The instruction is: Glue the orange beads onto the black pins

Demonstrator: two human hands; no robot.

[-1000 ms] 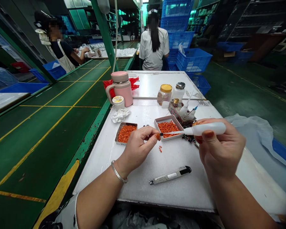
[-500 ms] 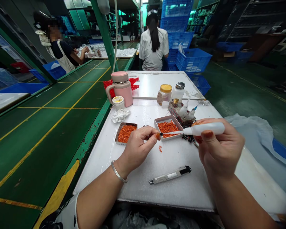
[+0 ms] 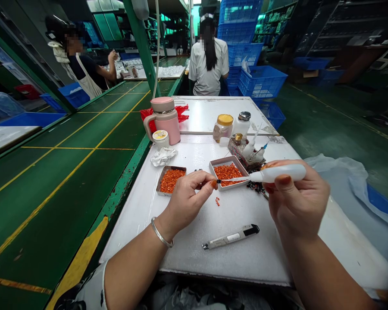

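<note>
Between thumb and forefinger, my left hand (image 3: 189, 196) pinches a small black piece (image 3: 219, 181), too small to name. My right hand (image 3: 299, 202) is wrapped round a white squeeze bottle (image 3: 280, 173) lying nearly level. Its thin nozzle points left, and the tip is at or very near the black piece; contact is hard to make out. Under the nozzle stands a shallow box (image 3: 212, 164) of small orange pieces. A second box (image 3: 158, 189) of orange pieces is left of my left hand. Several loose orange pieces (image 3: 217, 201) lie just below the fingertips.
A utility knife (image 3: 231, 237) lies in front. Farther back are a pink mug (image 3: 170, 125), a white jar (image 3: 161, 140), crumpled tissue (image 3: 163, 156), a yellow-lidded jar (image 3: 223, 128) and a tray of small bottles (image 3: 241, 153). A green conveyor belt (image 3: 67, 172) runs along the left; two people sit beyond.
My right hand and the squeeze bottle have shifted very slightly. My left hand stays in place. The person at far left has raised a hand, and the belt markings have shifted a little.
</note>
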